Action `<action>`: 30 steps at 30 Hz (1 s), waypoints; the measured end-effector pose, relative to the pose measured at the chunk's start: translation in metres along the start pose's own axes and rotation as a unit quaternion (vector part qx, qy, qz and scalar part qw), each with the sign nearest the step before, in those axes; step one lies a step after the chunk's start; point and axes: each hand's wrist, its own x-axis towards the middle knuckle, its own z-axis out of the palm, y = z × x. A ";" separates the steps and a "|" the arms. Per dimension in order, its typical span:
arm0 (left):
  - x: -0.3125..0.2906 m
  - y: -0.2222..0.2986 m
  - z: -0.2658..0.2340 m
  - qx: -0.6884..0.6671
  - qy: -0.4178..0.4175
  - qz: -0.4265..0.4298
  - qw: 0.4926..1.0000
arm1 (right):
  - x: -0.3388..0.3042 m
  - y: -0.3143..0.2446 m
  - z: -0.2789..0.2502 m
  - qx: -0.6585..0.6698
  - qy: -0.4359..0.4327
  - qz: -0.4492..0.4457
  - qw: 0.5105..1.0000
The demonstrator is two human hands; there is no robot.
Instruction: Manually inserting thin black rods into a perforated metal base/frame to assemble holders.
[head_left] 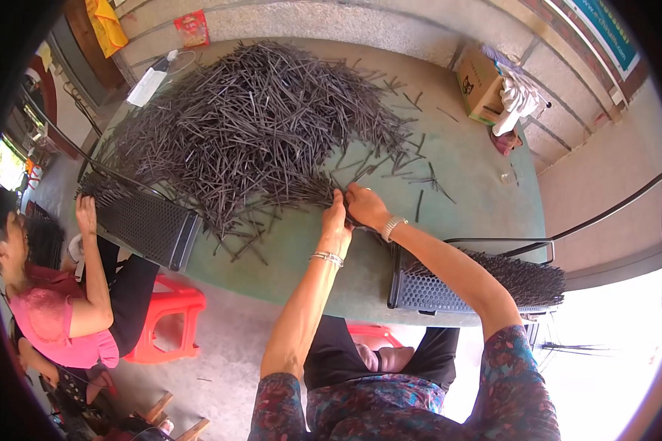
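Over the near part of the green table (301, 257), my left hand (336, 220) and my right hand (368, 207) are close together, fingers closed round a bundle of thin dark sticks (312, 189). One end of the bundle fans out leftward, toward a large heap of the same sticks (257, 117). My fingers hide its other end. By my right forearm, at the table's near edge, is a black perforated basket (426, 290) with many dark sticks packed in it.
To the left a seated person's hand (86, 214) is at another black perforated basket (147, 228). Loose sticks (421, 173) lie right of the heap. A cardboard box (479, 87) with white cloth (518, 99) stands far right. A red stool (171, 316) is on the floor.
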 end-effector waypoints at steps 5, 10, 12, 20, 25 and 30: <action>0.019 0.003 -0.014 -0.029 -0.057 -0.007 0.998 | -0.029 -0.030 -0.015 0.031 -0.001 -0.050 0.998; 0.011 0.008 -0.013 -0.121 -0.131 -0.019 0.984 | -0.055 -0.029 -0.023 -0.029 0.072 -0.189 0.979; 0.005 0.010 -0.010 -0.132 -0.146 -0.031 0.980 | -0.061 -0.028 -0.029 -0.038 0.049 -0.196 0.979; -0.002 0.018 0.015 -0.205 -0.099 0.011 0.974 | -0.041 -0.031 -0.115 0.062 -0.058 -0.156 0.984; -0.009 0.041 0.032 -0.233 -0.170 0.066 0.955 | -0.053 -0.026 -0.134 0.063 -0.168 -0.143 0.973; -0.012 0.050 0.034 -0.251 -0.183 0.068 0.948 | -0.055 -0.014 -0.118 0.178 -0.188 -0.117 0.959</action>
